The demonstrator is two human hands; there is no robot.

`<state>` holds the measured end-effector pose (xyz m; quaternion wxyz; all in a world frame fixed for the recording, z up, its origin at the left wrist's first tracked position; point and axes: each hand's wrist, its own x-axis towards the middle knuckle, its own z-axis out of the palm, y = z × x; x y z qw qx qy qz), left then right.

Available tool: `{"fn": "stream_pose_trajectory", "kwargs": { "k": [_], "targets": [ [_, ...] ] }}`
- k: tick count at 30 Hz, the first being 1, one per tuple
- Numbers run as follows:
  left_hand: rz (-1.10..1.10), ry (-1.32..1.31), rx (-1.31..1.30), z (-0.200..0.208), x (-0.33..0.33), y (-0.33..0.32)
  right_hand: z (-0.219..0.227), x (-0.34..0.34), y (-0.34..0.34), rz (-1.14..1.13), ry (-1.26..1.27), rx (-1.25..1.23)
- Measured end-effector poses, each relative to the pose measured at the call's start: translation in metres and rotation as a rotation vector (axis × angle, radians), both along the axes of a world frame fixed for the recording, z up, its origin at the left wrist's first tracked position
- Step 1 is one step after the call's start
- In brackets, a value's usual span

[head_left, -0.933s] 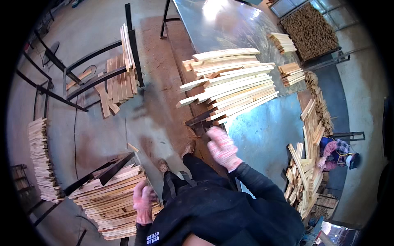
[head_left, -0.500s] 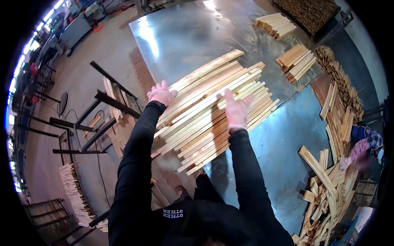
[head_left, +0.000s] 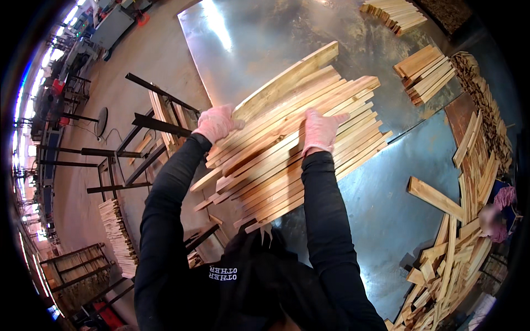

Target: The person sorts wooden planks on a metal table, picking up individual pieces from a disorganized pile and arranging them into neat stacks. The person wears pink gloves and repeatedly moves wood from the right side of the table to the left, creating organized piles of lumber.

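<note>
Resting at the left edge of the wooden slats (head_left: pixel 276 160), the left hand (head_left: pixel 218 124) has its fingers drawn in — half a second ago they were spread; whether they pinch a slat I cannot tell. The right hand (head_left: pixel 321 131), also in a pink glove, lies over the middle of the layer, thumb pointing away and fingers partly curled, their grip hidden. The slats lie side by side on the metal tabletop (head_left: pixel 386 187), left ends jutting past its edge. On the far side, the outermost board (head_left: pixel 290 78) now angles farther from its neighbour — a wider gap at its far end. To the right are a short bundle (head_left: pixel 426 74) and loose offcuts (head_left: pixel 447 265).
</note>
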<state>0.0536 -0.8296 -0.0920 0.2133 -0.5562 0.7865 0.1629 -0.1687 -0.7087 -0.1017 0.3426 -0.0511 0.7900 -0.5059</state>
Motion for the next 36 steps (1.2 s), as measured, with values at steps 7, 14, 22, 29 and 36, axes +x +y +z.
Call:
{"fn": "stream_pose_trajectory", "kwargs": {
  "k": [7, 14, 22, 29, 36],
  "targets": [
    [-0.038, 0.203, -0.08, 0.053, 0.006, 0.069, 0.005, -0.011, 0.028, -0.102, -0.007, 0.016],
    [-0.248, 0.309, -0.123, 0.023, -0.016, 0.144, -0.014, 0.013, 0.03, 0.012, 0.086, 0.185],
    [0.084, 0.596, 0.273, 0.009, 0.005, 0.125, -0.069, 0.004, 0.167, 0.018, 0.269, -0.42],
    [0.642, 1.319, 0.931, 0.034, 0.121, 0.132, -0.096, 0.073, 0.168, -0.008, 0.162, -0.209],
    [1.006, 1.568, 0.096, 0.085, 0.331, 0.128, -0.059, 0.094, 0.133, -0.23, 0.119, -0.198]
  ]
}}
